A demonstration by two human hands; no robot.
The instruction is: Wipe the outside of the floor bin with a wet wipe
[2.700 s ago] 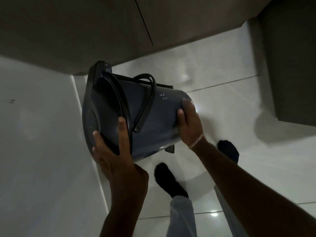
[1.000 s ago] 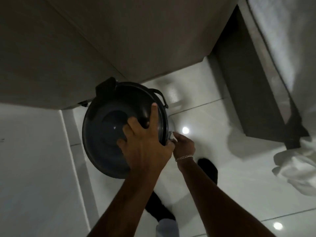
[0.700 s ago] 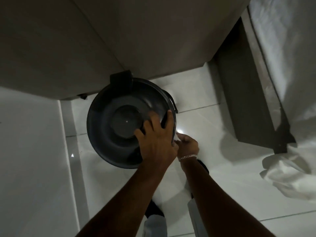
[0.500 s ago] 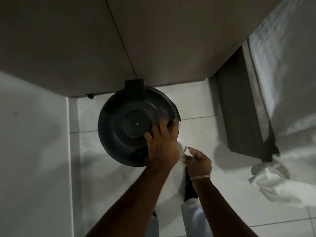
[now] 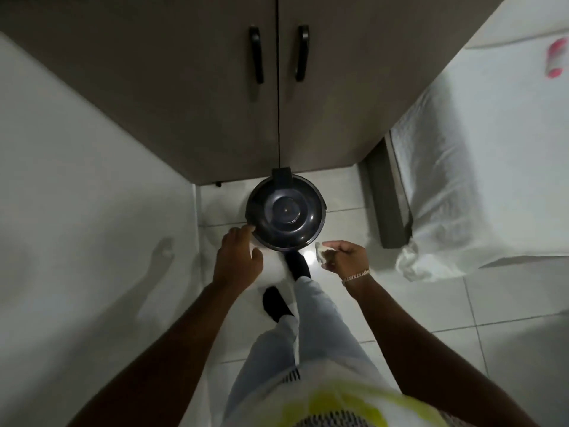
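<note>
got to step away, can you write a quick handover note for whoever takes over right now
Left hand: open, empty, fingertips at the near left rim of the floor bin; contact unclear.
Right hand: fingers pinched on a crumpled wet wipe, held just right of the bin, not touching it.
Bin: upright on the floor tiles, lid closed, against the cabinet doors.
Done: cannot tell from this view how much of the outside is wiped.
Left: check the sides and finish any unwiped parts, then bin the wipe.
</note>
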